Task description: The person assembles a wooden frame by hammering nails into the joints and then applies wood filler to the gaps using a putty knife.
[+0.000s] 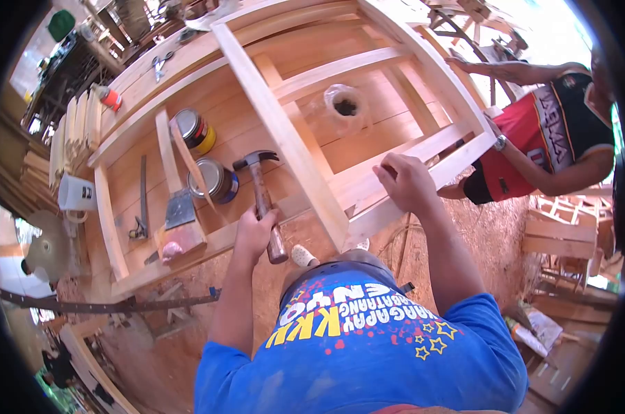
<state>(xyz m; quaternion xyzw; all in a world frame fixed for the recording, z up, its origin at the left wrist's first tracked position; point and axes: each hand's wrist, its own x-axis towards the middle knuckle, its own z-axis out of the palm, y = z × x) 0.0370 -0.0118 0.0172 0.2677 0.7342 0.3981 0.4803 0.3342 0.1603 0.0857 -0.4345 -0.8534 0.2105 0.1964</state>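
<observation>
Claw hammer (pixel 260 193): gripped by the handle in the left hand (pixel 256 231), head raised at 12 o'clock from the fist, over the bench. Right hand (pixel 405 181): closed down on the lower rail of the pale wooden frame (pixel 291 138), possibly pinching a nail; view unclear. Frame appears assembled; fixing at that rail looks unfinished. At 9 o'clock of the hammer: two tins (pixel 212 176), a scraper (pixel 180 207). At 3 o'clock: a co-worker's arm (pixel 512 69) on the frame.
</observation>
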